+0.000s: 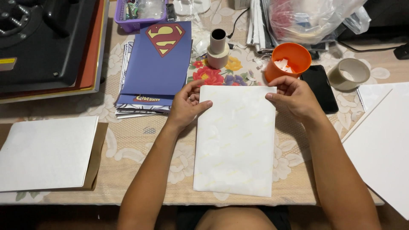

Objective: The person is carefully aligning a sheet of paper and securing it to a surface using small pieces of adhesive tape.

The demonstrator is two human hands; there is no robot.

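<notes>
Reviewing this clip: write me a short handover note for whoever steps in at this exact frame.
Left hand: fingers on the top left corner of the white sheet, thumb on its face.
Right hand: pinching the top right corner.
The sheet lies flat, upright, at the table's near edge.
Nearby: blue printed sheets stacked behind the left hand, orange cup with paper scraps behind the right, tape roll, black phone.
Done: sheet laid flat and square to the edge.
Left: nothing visibly peeled or lifted yet; both top corners still down.

Your left hand and right hand reach forward, forearms angled inward, fingers curled in a pinch.
</notes>
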